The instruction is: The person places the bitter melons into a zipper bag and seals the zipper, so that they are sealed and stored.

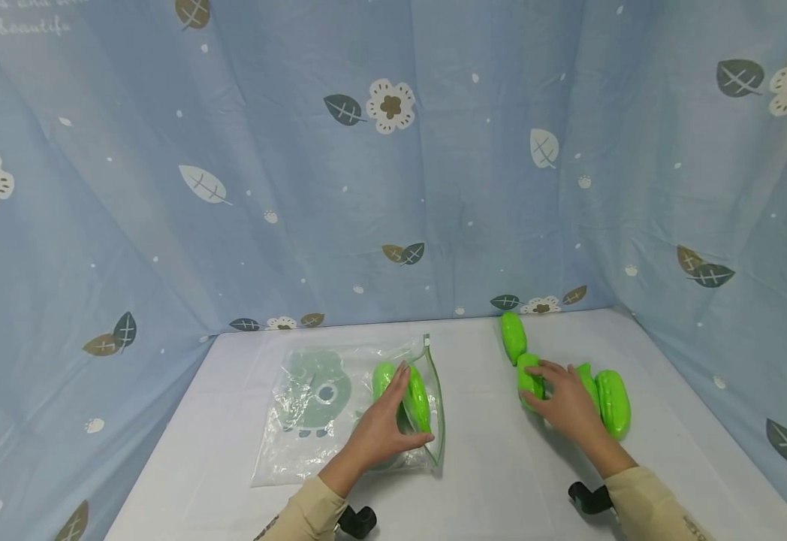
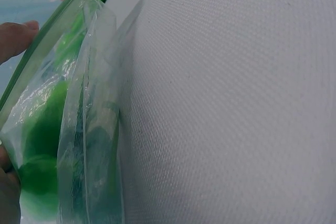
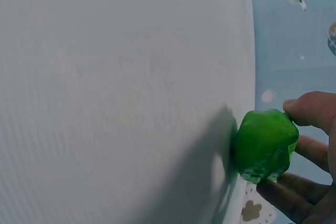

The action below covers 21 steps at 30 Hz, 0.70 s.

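Note:
A clear zip bag [image 1: 268, 458] printed with a green one-eyed cartoon figure lies on the white table, its green-edged mouth facing right. Shiny green oblong packets [image 1: 418, 402] are inside near that mouth. My left hand [image 1: 378, 428] rests on the bag, fingers straight and thumb spread apart; in the left wrist view the thumb [image 2: 18, 39] is at the zip edge and the mouth gapes. On the right, my right hand [image 1: 569, 402] pinches another green packet [image 3: 265, 145] between thumb and fingers, right at the table surface.
One green packet [image 1: 514, 338] lies at the back, just beyond the pinched one. Two more, including a plump one [image 1: 613, 404], lie right of my right hand. A blue curtain [image 1: 474, 188] with leaves and flowers surrounds the table [image 1: 481, 481]. Black wrist mounts [image 1: 589, 497] hang under both sleeves.

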Tool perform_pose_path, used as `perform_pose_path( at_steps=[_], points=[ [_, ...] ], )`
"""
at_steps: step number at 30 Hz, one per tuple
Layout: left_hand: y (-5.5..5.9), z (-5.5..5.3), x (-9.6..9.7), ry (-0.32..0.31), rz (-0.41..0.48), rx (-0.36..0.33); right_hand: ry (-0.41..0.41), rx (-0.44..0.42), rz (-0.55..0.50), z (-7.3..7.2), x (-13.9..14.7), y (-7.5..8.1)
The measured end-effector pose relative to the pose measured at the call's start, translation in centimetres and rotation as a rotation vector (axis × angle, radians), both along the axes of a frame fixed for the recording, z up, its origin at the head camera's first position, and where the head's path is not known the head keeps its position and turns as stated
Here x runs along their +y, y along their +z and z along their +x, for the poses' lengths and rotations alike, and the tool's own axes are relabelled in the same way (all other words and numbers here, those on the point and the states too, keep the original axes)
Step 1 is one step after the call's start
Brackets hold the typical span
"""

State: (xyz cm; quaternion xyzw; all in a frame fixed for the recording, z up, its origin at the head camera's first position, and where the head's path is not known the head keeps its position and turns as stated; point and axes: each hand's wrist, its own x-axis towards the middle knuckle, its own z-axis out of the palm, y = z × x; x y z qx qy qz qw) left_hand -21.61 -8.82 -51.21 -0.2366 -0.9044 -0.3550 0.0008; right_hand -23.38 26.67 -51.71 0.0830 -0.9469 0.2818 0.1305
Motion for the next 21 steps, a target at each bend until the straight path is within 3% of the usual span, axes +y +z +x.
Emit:
perform_pose_path(
  at_steps=[21],
  points=[
    [-0.1,-0.1,0.0,0.003,0.0,-0.003,0.067,-0.044,-0.095,0.9,-3.3,-0.7]
  ],
)
